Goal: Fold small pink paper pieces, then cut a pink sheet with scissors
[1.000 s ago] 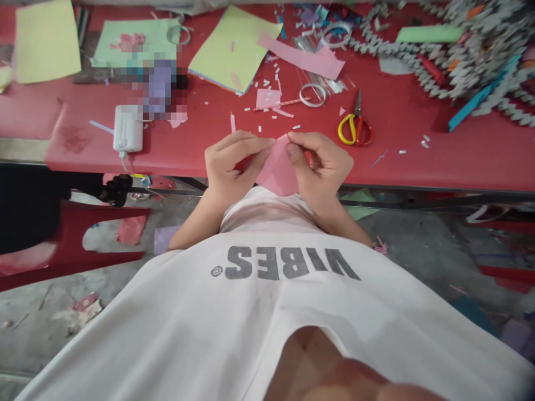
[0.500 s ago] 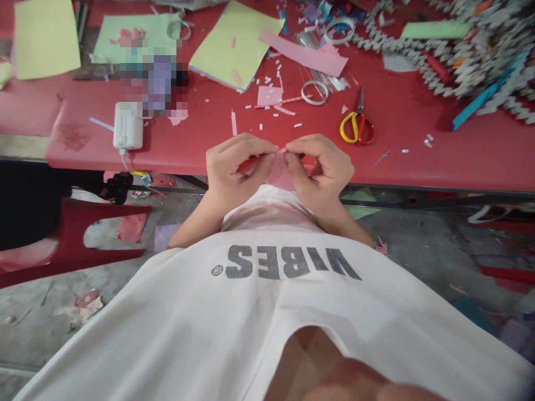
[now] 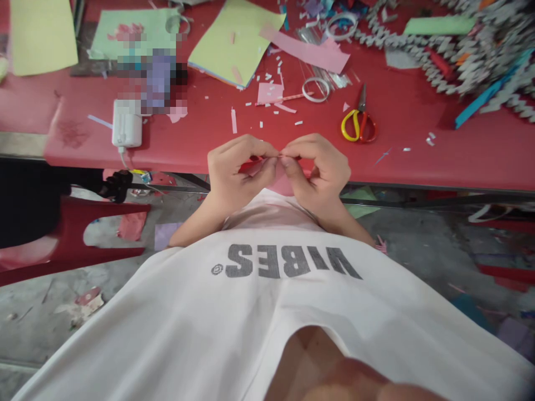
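My left hand (image 3: 234,170) and my right hand (image 3: 320,167) meet at the near edge of the red table (image 3: 418,133). Both pinch a small pink paper piece (image 3: 281,181) between thumbs and fingertips. The fingers of both hands are curled closed, and most of the paper is hidden between and below them. Only a pink sliver shows under the fingers, just above my white shirt.
Scissors with yellow and red handles (image 3: 358,121) lie to the right of my hands. Tape rings (image 3: 315,89), pink strips (image 3: 309,51), a yellow-green sheet stack (image 3: 234,42), a white charger (image 3: 126,122) and paper chains (image 3: 460,61) cover the table. A red chair (image 3: 71,239) stands at left.
The pink paper was spread open between my hands; it has since been folded smaller, and my fingertips have closed together over it.
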Tool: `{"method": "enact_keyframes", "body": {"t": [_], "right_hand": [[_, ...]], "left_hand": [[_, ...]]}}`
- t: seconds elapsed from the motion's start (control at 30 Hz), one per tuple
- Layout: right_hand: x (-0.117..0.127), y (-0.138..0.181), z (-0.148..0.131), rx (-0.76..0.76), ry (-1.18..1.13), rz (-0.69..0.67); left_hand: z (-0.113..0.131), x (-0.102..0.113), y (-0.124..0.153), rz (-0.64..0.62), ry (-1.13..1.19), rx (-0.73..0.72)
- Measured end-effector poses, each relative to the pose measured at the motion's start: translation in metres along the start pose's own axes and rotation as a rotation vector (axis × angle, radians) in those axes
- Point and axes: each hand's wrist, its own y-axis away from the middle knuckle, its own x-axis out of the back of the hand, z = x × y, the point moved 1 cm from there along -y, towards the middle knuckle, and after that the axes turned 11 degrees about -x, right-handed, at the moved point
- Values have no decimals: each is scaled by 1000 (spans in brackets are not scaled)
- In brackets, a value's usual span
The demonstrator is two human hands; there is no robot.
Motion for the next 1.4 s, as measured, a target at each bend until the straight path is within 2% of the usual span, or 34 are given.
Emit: {"method": "enact_keyframes", "body": {"t": [0.27, 0.47, 0.67, 0.83, 1.03, 1.2, 1.27, 1.4], "right_hand": [[-2, 2, -2, -1, 35, 75], [-1, 7, 2, -26, 145, 44], [-3, 4, 2, 161, 243, 139], [-3, 4, 2, 170, 309, 109], [-2, 2, -3, 115, 238, 94], [5, 3, -2, -137, 333, 3], [9, 1, 1, -159, 270, 46], [11, -5, 10, -65, 80, 198]], "left_hand": [[1, 1, 0, 20, 27, 19], [3, 0, -2, 48, 28, -9], [3, -1, -4, 67, 42, -13], [3, -1, -3, 87, 36, -34], [-1, -3, 2, 38, 40, 14], [-1, 1, 1, 3, 68, 33], [-4, 2, 4, 2, 77, 55], [-14, 3, 11, 68, 109, 85]]}}
